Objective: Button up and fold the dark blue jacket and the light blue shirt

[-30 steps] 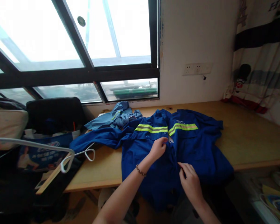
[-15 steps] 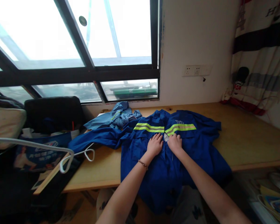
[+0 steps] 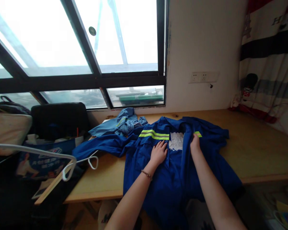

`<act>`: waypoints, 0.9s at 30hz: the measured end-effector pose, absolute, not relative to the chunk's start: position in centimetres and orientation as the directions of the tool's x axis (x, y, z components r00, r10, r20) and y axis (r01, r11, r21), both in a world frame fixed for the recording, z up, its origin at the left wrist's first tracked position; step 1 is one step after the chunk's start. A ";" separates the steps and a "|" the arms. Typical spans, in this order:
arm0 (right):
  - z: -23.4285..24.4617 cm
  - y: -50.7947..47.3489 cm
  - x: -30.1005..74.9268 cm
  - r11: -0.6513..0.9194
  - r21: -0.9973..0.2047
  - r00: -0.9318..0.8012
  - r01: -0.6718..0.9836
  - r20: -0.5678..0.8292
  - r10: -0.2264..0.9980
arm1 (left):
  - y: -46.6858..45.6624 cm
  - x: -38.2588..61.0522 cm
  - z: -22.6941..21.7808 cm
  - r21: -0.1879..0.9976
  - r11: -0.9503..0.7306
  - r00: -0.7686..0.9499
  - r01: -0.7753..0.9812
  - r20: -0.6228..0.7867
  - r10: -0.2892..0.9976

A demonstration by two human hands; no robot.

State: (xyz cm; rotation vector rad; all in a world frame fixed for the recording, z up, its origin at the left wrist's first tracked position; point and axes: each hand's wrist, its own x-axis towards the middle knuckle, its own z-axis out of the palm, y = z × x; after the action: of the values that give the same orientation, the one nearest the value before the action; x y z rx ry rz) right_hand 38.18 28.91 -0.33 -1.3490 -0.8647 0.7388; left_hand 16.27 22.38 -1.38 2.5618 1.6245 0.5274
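A dark blue work jacket (image 3: 144, 169) with yellow-green reflective stripes lies front up on the wooden table (image 3: 261, 143), its lower part hanging over the near edge. My left hand (image 3: 159, 152) rests flat on the jacket's left front panel, just below the stripe, fingers stretched out. The right front panel's edge is folded back, and my right hand (image 3: 195, 143) is closed on it. Between the panels a white lining patch (image 3: 176, 141) shows inside the jacket. Most of the right stripe is hidden by the folded cloth.
A light blue garment (image 3: 122, 123) lies bunched at the back, beside the jacket's sleeve. White hangers (image 3: 93, 162) stick out at the table's left edge. Bags (image 3: 48, 159) and a black chair back (image 3: 60, 116) stand left. Behind are a window, a wall socket (image 3: 204, 77) and a curtain (image 3: 268, 64).
My right hand has drawn the right front panel up and to the right, opening the jacket and baring the white lining patch. My left hand stays on the left panel.
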 end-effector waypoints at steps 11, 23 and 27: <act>-1.8 26.5 32.4 0.208 -0.929 0.155 0.306 0.264 0.952 | 23.0 17.5 -0.2 0.234 -0.288 0.238 0.928 0.221 0.946; -2.5 26.4 30.8 0.214 -0.814 0.076 0.540 0.300 0.951 | 27.9 17.5 -0.6 0.536 -0.189 0.142 0.823 0.128 0.982; -2.6 26.6 30.9 0.148 -0.846 0.117 0.512 0.240 0.964 | 28.0 17.0 -1.4 0.597 -0.212 0.132 0.774 0.176 0.975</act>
State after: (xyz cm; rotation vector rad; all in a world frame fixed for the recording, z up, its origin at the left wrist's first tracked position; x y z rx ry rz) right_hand 30.95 26.55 -2.56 -1.4900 -1.5220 0.6305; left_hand 16.97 28.01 -1.40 2.0555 1.6902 0.7687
